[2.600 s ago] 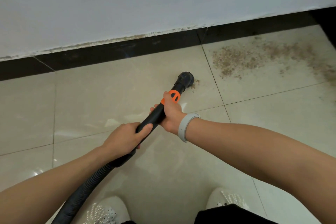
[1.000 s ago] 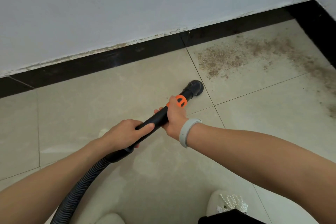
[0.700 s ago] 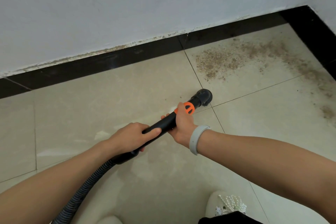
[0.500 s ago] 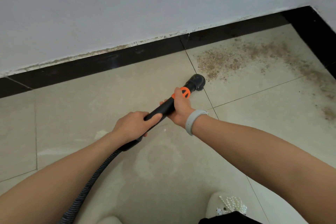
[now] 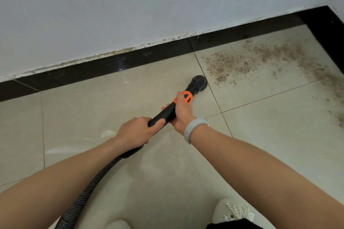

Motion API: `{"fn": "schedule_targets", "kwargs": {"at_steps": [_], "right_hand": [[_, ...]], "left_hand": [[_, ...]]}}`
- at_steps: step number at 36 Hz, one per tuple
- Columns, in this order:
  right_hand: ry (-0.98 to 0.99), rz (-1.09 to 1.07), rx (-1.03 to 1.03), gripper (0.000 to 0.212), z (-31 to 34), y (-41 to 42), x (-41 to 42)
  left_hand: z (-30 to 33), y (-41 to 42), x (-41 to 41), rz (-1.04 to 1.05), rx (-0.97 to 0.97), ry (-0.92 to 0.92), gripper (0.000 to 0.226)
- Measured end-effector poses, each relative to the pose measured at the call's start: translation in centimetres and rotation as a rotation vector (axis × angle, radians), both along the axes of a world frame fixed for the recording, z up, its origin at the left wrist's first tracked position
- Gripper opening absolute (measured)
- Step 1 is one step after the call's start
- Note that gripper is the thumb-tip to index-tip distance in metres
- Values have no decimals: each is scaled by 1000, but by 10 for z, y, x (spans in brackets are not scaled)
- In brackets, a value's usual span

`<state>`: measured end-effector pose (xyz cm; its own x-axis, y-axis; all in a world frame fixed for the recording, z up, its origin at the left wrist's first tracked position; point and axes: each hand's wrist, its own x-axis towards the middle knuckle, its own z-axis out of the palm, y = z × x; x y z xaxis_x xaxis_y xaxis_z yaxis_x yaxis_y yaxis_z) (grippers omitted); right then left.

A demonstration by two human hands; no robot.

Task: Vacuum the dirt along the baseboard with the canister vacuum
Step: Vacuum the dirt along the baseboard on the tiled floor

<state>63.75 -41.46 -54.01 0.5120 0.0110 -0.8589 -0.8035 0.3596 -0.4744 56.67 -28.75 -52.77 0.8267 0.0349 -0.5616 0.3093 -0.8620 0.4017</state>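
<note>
A big white wall [image 5: 130, 5] fills the top of the frame, with a shiny black baseboard [image 5: 104, 66] under it and brown crumbly dirt [image 5: 242, 61] on the pale floor tiles [image 5: 83, 117] at the upper right. In the middle, the left hand [image 5: 135, 132] and the right hand [image 5: 181, 113] both grip the black plastic vacuum tube [image 5: 165, 114]. Its small round nozzle [image 5: 199, 82] sits on the floor just left of the dirt.
</note>
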Motion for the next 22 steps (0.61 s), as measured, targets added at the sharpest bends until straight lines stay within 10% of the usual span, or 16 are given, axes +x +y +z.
{"fn": "schedule_targets", "kwargs": {"at_steps": [22], "right_hand": [[-149,-165,153,33,-21,13,82]], "left_hand": [[-15,3,81,-59,221,-285,61]]}}
